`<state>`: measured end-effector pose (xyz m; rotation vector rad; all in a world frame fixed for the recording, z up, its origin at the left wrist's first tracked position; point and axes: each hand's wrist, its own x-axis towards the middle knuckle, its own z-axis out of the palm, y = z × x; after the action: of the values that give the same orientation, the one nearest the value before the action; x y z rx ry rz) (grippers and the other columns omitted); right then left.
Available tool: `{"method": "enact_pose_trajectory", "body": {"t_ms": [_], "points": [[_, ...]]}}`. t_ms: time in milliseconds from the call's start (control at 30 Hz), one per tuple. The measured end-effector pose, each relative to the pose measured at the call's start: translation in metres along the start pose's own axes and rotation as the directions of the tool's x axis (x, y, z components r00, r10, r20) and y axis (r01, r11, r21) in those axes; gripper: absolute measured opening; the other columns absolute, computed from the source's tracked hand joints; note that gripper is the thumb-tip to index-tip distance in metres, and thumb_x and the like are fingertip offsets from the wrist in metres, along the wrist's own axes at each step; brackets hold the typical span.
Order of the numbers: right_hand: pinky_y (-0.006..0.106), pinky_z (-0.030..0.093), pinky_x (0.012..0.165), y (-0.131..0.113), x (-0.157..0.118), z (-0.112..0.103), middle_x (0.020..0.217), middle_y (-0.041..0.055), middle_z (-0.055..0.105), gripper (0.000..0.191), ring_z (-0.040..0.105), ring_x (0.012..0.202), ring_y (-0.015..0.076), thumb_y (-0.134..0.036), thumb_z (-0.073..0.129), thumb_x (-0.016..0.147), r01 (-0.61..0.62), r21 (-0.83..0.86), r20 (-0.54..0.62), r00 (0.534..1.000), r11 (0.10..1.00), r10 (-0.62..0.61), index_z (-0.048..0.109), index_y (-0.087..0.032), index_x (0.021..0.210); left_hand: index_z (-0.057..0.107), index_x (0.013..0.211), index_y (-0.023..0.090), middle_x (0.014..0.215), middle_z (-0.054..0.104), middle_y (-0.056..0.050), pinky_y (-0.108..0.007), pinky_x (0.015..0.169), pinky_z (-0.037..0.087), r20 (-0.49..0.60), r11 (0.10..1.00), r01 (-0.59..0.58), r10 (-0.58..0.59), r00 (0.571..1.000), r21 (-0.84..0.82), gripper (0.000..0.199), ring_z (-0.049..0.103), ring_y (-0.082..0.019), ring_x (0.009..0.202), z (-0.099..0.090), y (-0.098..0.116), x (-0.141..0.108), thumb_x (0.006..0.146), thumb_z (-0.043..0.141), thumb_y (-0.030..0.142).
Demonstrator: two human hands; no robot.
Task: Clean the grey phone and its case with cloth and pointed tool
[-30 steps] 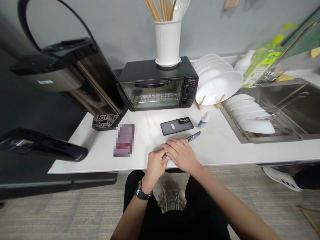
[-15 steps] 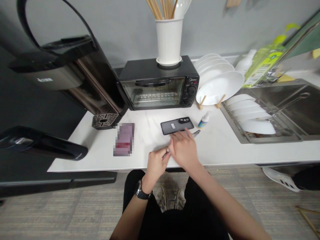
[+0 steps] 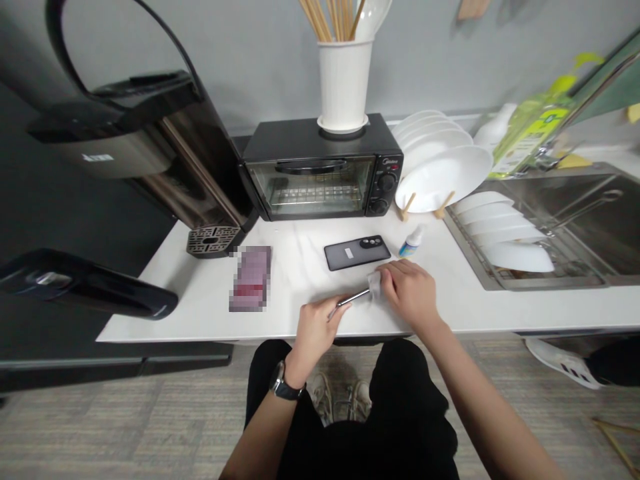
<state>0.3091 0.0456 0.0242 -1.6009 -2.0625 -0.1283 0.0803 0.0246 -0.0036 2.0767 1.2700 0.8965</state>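
Observation:
My left hand (image 3: 319, 328) is closed around one end of a slim silver metal utensil (image 3: 355, 297), held low over the front of the white counter. Its far end runs into a crumpled, whitish translucent wipe (image 3: 374, 285). My right hand (image 3: 411, 288) pinches that wipe with bent fingers, so the utensil's tip is hidden and its exact kind cannot be made out. Just beyond my hands a dark grey phone (image 3: 357, 253) lies with its cameras up. A small white-capped bottle (image 3: 411, 243) stands right of the phone, behind my right hand.
A pixelated purple item (image 3: 251, 277) lies to the left on the counter (image 3: 295, 267). Behind are a black toaster oven (image 3: 315, 187), a white cup (image 3: 345, 87) of chopsticks and racked plates (image 3: 445, 177). A dispenser (image 3: 210, 160) stands left, a sink (image 3: 590, 260) with bowls right. Another person's shoe (image 3: 563, 362) shows at right.
My right hand has moved right, away from my left hand, along the utensil. The silver shaft and the wipe now show between the hands. My left hand keeps its grip.

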Motion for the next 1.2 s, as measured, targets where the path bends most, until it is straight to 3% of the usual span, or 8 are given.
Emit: {"method": "enact_pose_trajectory", "body": {"t_ms": [100, 200, 400, 567, 733, 867, 1067, 1200], "points": [[0.042, 0.040, 0.097, -0.009, 0.012, -0.005, 0.094, 0.0104, 0.078, 0.032, 0.066, 0.099, 0.0277, -0.019, 0.047, 0.099, -0.061, -0.107, 0.026, 0.998, 0.992, 0.064, 0.077, -0.017, 0.088, 0.076, 0.121, 0.027, 0.113, 0.082, -0.005, -0.028, 0.085, 0.056, 0.004, 0.999, -0.037, 0.037, 0.999, -0.028, 0.024, 0.078, -0.022, 0.098, 0.001, 0.000, 0.000, 0.103, 0.061, 0.032], [0.047, 0.035, 0.107, -0.043, 0.018, 0.001, 0.100, 0.0119, 0.078, 0.030, 0.063, 0.107, 0.0299, -0.020, 0.048, 0.100, -0.013, -0.093, 0.051, 0.999, 0.996, 0.017, 0.076, -0.016, 0.091, 0.079, 0.105, 0.021, 0.095, 0.083, -0.007, -0.027, 0.072, 0.053, -0.018, 0.997, -0.011, 0.012, 1.000, 0.079, 0.018, 0.077, -0.021, 0.080, 0.003, -0.004, 0.001, 0.100, 0.061, 0.025], [0.042, 0.039, 0.097, -0.093, 0.001, 0.028, 0.120, 0.0104, 0.072, 0.030, 0.059, 0.112, 0.0264, -0.026, 0.050, 0.105, 0.306, 0.165, 0.052, 0.947, 0.938, -0.318, 0.066, -0.014, 0.127, 0.069, 0.067, 0.015, 0.066, 0.073, -0.008, -0.028, 0.056, 0.042, -0.032, 0.973, 0.042, -0.035, 0.999, 0.228, 0.026, 0.063, -0.019, 0.054, 0.007, -0.014, 0.002, 0.082, 0.053, 0.001], [0.043, 0.038, 0.099, -0.062, -0.017, 0.027, 0.130, 0.0135, 0.068, 0.038, 0.056, 0.116, 0.0283, -0.030, 0.046, 0.107, 0.292, 0.119, -0.018, 0.956, 0.949, -0.292, 0.058, -0.014, 0.140, 0.075, 0.080, 0.017, 0.073, 0.077, -0.005, -0.025, 0.061, 0.046, -0.020, 0.981, 0.038, -0.035, 0.999, 0.191, 0.024, 0.066, -0.017, 0.060, 0.004, -0.009, 0.002, 0.088, 0.056, 0.005], [0.039, 0.041, 0.085, -0.009, -0.002, 0.004, 0.090, 0.0086, 0.075, 0.036, 0.063, 0.088, 0.0250, -0.025, 0.042, 0.107, 0.041, 0.018, -0.006, 0.999, 0.999, -0.041, 0.074, -0.017, 0.093, 0.078, 0.113, 0.024, 0.100, 0.083, -0.004, -0.026, 0.074, 0.053, -0.010, 1.000, 0.007, -0.007, 1.000, -0.012, 0.020, 0.075, -0.019, 0.080, 0.002, -0.004, 0.001, 0.101, 0.063, 0.032], [0.045, 0.040, 0.098, -0.014, 0.017, -0.006, 0.084, 0.0114, 0.076, 0.039, 0.065, 0.093, 0.0287, -0.022, 0.045, 0.104, 0.000, -0.154, 0.084, 0.996, 0.988, 0.013, 0.073, -0.017, 0.076, 0.079, 0.111, 0.024, 0.095, 0.083, -0.005, -0.026, 0.072, 0.053, -0.020, 1.000, 0.006, -0.006, 1.000, -0.012, 0.021, 0.075, -0.019, 0.076, 0.002, -0.002, 0.002, 0.101, 0.063, 0.034], [0.043, 0.041, 0.097, -0.081, 0.011, 0.016, 0.092, 0.0091, 0.075, 0.029, 0.062, 0.095, 0.0264, -0.024, 0.048, 0.104, 0.168, 0.026, 0.097, 0.981, 0.985, -0.170, 0.074, -0.017, 0.093, 0.067, 0.066, 0.017, 0.062, 0.070, -0.006, -0.027, 0.055, 0.039, -0.043, 0.986, -0.008, 0.015, 0.999, 0.168, 0.028, 0.061, -0.018, 0.054, 0.004, -0.010, 0.001, 0.090, 0.054, 0.012], [0.042, 0.038, 0.101, -0.089, -0.009, 0.030, 0.128, 0.0108, 0.070, 0.036, 0.057, 0.117, 0.0259, -0.026, 0.048, 0.106, 0.390, 0.145, 0.023, 0.917, 0.909, -0.397, 0.060, -0.015, 0.139, 0.067, 0.066, 0.017, 0.065, 0.071, -0.008, -0.029, 0.056, 0.041, -0.032, 0.986, -0.026, 0.032, 0.999, 0.166, 0.021, 0.063, -0.020, 0.056, 0.005, -0.016, 0.000, 0.084, 0.056, 0.013]]}}
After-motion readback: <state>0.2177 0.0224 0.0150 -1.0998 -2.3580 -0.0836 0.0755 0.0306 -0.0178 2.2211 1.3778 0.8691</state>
